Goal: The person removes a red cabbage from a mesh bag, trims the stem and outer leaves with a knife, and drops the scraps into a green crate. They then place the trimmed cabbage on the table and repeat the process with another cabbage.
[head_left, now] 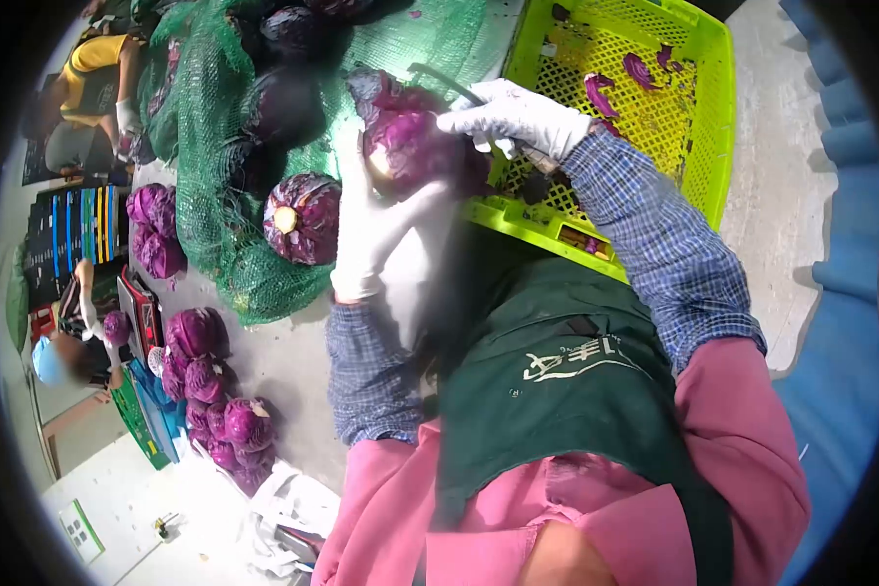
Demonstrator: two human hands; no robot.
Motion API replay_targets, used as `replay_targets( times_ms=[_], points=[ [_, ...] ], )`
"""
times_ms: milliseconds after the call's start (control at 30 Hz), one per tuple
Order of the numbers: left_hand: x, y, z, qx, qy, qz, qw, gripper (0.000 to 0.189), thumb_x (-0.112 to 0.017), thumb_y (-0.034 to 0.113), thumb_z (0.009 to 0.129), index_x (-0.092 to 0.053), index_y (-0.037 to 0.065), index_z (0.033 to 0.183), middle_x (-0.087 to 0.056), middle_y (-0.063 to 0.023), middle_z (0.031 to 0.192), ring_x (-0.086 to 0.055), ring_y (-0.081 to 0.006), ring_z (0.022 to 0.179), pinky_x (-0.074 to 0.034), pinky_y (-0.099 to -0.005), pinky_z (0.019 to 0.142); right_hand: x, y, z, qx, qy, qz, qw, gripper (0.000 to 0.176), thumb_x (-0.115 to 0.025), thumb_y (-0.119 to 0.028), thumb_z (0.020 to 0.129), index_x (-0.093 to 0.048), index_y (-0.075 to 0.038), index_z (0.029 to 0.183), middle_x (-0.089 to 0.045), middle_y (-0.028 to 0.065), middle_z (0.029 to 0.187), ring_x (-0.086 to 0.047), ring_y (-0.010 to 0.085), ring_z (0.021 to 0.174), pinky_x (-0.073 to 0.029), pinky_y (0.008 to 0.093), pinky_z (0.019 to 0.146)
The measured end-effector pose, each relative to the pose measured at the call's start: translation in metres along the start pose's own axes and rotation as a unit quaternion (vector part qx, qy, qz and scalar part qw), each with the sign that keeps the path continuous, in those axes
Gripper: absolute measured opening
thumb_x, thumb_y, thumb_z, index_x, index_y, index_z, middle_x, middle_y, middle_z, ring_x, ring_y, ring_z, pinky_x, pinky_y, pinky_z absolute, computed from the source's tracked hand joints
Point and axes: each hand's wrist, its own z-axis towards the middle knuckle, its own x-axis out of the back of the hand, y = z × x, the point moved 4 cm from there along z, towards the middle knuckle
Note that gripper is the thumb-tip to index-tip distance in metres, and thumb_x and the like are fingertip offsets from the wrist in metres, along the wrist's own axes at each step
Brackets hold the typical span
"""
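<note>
In the head view, my left hand, in a white glove, is wrapped around the near side of a red cabbage. Some of its dark outer leaves stand loose at the top. A white glove also covers my right hand, closed on a knife whose thin dark blade points left over the cabbage. My right fingertips are right at the cabbage's side. Close to my left hand sits another red cabbage, its pale cut stem facing me.
A yellow-green crate with purple leaf scraps stands at right. Green netting holds dark cabbages. Peeled purple cabbages line the table's left. Two other people work at far left, near stacked crates.
</note>
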Motion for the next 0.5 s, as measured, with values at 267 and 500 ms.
replay_targets(
  times_ms=[267,500],
  points=[
    [-0.036,-0.014,0.004,-0.143,0.171,0.403,0.888,0.109,-0.091,0.04,0.066,-0.033,-0.002,0.148,-0.042,-0.0304,0.14,-0.044,-0.043,0.13,-0.037,-0.0478,0.11,-0.009,-0.017,-0.02,0.017,0.082,-0.268,0.96,0.032,-0.065,-0.031,0.083,-0.063,0.001,0.081,-0.064,0.0099,0.064,-0.061,0.018,0.055,-0.049,0.0333,0.052],
    [-0.003,-0.014,-0.001,-0.054,0.073,0.055,0.994,0.093,-0.09,0.02,0.07,-0.037,-0.002,0.143,-0.054,-0.0197,0.132,-0.057,-0.0289,0.119,-0.049,-0.0419,0.104,0.039,0.112,-0.028,0.046,0.229,0.107,0.966,0.014,-0.06,-0.018,0.094,-0.065,-0.009,0.085,-0.059,-0.0011,0.066,-0.053,0.008,0.051,-0.041,0.0242,0.044]
  ],
)
